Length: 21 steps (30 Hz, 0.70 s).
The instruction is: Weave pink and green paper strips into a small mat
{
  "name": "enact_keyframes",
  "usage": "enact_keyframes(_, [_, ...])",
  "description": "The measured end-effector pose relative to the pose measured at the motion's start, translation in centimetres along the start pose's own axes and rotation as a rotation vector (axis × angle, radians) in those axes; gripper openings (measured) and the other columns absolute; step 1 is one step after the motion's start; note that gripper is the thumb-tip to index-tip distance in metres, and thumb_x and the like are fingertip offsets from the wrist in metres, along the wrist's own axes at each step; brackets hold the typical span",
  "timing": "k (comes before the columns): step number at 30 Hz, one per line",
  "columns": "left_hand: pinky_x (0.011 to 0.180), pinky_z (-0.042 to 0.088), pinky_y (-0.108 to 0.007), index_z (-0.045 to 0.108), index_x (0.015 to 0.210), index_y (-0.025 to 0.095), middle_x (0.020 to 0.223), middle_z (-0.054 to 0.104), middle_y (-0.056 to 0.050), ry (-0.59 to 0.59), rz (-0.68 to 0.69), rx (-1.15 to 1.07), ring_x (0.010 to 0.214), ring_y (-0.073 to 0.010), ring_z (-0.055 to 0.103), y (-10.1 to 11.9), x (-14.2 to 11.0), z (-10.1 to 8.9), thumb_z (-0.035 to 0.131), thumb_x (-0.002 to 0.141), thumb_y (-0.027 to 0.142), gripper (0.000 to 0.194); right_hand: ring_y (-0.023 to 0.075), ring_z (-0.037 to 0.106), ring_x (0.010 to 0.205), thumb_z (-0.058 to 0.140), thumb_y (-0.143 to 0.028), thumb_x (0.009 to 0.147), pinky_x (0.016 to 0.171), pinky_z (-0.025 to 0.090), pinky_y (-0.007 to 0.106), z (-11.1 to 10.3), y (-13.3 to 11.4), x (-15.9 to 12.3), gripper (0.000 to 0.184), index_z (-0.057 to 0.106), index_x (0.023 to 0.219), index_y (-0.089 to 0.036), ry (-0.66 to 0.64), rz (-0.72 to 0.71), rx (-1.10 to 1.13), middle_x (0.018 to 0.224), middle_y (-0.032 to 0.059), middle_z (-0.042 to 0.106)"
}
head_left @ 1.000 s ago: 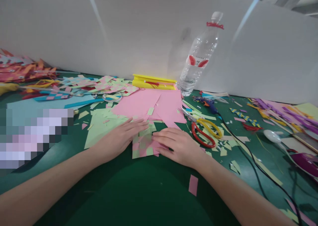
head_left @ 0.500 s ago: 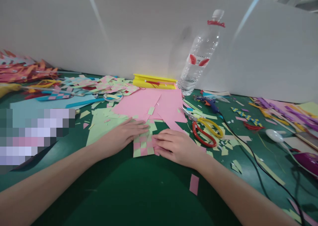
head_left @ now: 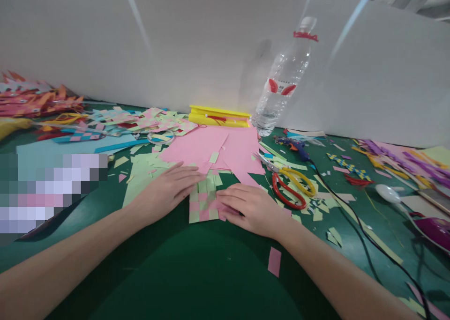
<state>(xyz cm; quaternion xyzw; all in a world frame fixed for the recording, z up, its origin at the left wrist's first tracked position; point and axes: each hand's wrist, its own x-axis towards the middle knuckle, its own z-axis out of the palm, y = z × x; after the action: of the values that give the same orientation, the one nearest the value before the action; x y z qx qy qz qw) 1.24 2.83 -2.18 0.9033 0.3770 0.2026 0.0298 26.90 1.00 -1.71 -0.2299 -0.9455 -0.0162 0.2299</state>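
Observation:
A checkered pink and light-green woven paper piece [head_left: 204,206] lies flat on the green table, with loose green strips reaching up from its top. My left hand [head_left: 172,186] rests palm down at its upper left, fingers stretched out over the green strips and the light-green sheet [head_left: 135,182]. At the weave's right edge, my right hand [head_left: 248,205] lies with its fingers extended on the pink strip ends, thumb low beside them. Those strip ends are partly covered by the fingers. Behind the weave is a pink paper sheet [head_left: 197,144] with a small green scrap on it.
Scissors [head_left: 290,184] with red and yellow handles lie right of the pink sheet. Beyond are a glue gun [head_left: 297,147] with a black cord and a tilted water bottle [head_left: 277,88]. A yellow folded piece [head_left: 220,118] sits by the wall. Paper scraps [head_left: 335,235] litter the right side.
My left hand has slid slightly left and back, uncovering more of the weave's green strips. The right hand stays almost in place at the edge.

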Motion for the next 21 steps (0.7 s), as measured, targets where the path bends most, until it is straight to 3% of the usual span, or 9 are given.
enact_keyframes(3, [0.090, 0.045, -0.042, 0.066, 0.101, 0.018, 0.098, 0.072, -0.007, 0.132, -0.075, 0.049, 0.097, -0.0245, 0.063, 1.0, -1.0, -0.8, 0.043, 0.094, 0.049, 0.040, 0.0207, 0.062, 0.103, 0.053, -0.035, 0.092, 0.090, 0.053, 0.035, -0.3, -0.1, 0.1, 0.033, 0.065, 0.111, -0.010, 0.008, 0.031, 0.000, 0.112, 0.0089, 0.070])
enact_keyframes(7, [0.084, 0.046, -0.046, 0.061, 0.108, 0.018, 0.103, 0.069, -0.009, 0.049, -0.198, 0.085, 0.096, -0.0312, 0.063, 2.2, -2.6, -1.1, 0.059, 0.077, 0.064, 0.055, 0.0205, 0.061, 0.104, 0.052, -0.036, 0.093, 0.092, 0.052, 0.034, -0.3, -0.2, 0.2, 0.034, 0.066, 0.110, -0.011, 0.030, 0.017, -0.007, 0.113, 0.0071, 0.070])
enact_keyframes(11, [0.084, 0.044, -0.046, 0.059, 0.107, 0.022, 0.106, 0.068, -0.007, -0.047, -0.270, 0.055, 0.098, -0.0326, 0.061, 2.9, -3.0, -0.8, 0.067, 0.072, 0.059, 0.052, 0.0204, 0.060, 0.103, 0.054, -0.035, 0.092, 0.092, 0.051, 0.033, 0.0, -0.1, 0.1, 0.031, 0.068, 0.106, -0.012, 0.035, -0.034, -0.019, 0.113, 0.0065, 0.070])
enact_keyframes(21, [0.086, 0.039, -0.041, 0.059, 0.106, 0.026, 0.106, 0.067, -0.003, -0.059, -0.234, 0.030, 0.100, -0.0281, 0.060, 2.9, -2.8, -0.8, 0.063, 0.078, 0.053, 0.039, 0.0200, 0.059, 0.101, 0.055, -0.045, 0.089, 0.090, 0.051, 0.035, 0.2, 0.1, -0.1, 0.038, 0.069, 0.105, -0.014, 0.017, -0.008, -0.039, 0.112, 0.0070, 0.071])
